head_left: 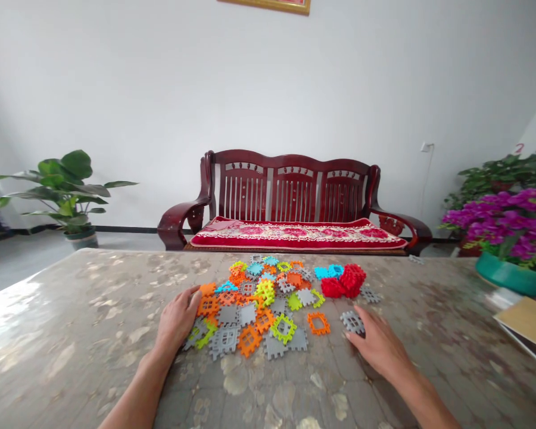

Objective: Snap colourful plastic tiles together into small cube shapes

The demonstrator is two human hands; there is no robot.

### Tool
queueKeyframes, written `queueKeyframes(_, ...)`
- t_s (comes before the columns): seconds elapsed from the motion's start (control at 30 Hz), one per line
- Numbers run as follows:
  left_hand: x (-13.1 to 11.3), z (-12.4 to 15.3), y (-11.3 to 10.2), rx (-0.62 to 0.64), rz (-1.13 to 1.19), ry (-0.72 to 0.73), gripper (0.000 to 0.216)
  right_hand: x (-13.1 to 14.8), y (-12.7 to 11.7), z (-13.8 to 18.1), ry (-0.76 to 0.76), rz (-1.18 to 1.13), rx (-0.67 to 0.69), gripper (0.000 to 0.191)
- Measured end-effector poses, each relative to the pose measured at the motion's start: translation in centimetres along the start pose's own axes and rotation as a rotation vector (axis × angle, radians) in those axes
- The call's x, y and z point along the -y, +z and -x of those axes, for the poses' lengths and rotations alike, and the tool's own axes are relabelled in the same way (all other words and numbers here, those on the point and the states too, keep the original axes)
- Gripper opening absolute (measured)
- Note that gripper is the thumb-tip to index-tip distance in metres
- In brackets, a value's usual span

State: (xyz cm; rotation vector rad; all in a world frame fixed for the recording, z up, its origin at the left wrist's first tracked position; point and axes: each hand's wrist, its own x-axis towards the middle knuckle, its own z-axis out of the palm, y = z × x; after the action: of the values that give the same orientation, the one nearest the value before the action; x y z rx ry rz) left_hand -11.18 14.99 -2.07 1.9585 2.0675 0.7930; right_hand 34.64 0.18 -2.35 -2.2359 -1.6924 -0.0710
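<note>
A heap of toothed plastic building tiles in orange, grey, yellow-green and blue lies on the table (129, 286). My left hand (177, 317) rests against the heap's left side, fingers stretched out, its tips beside an orange tile (208, 290). Between the thumb and fingers of my right hand (379, 344) is a grey window tile (352, 322), gripped by its right edge low over the table. An orange square frame tile (318, 323) lies alone left of it. Red tiles (346, 281) are stacked behind my right hand, with blue tiles (329, 271) next to them.
A loose grey tile (370, 294) lies right of the red stack, another grey tile (415, 260) near the far edge. At right stand purple flowers in a teal pot (513, 275) and a brown notebook (529, 322). A wooden bench (295, 190) is beyond the table.
</note>
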Motion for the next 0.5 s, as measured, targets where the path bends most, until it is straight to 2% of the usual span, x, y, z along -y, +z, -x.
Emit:
queueKeyframes(0.2,0.1,0.0,-0.1,0.006,-0.033,0.022,0.048,0.4,-0.6,0.1,0.039,0.094,0.014,0.052)
queueKeyframes(0.33,0.0,0.1,-0.2,0.024,-0.086,0.03,0.046,-2.1,-1.3,-1.1,0.19,0.029,-0.019,0.057)
queueKeyframes(0.5,-0.1,0.2,-0.1,0.039,-0.122,0.031,0.047,-5.4,-1.8,-4.2,0.424,-0.07,-0.122,0.065)
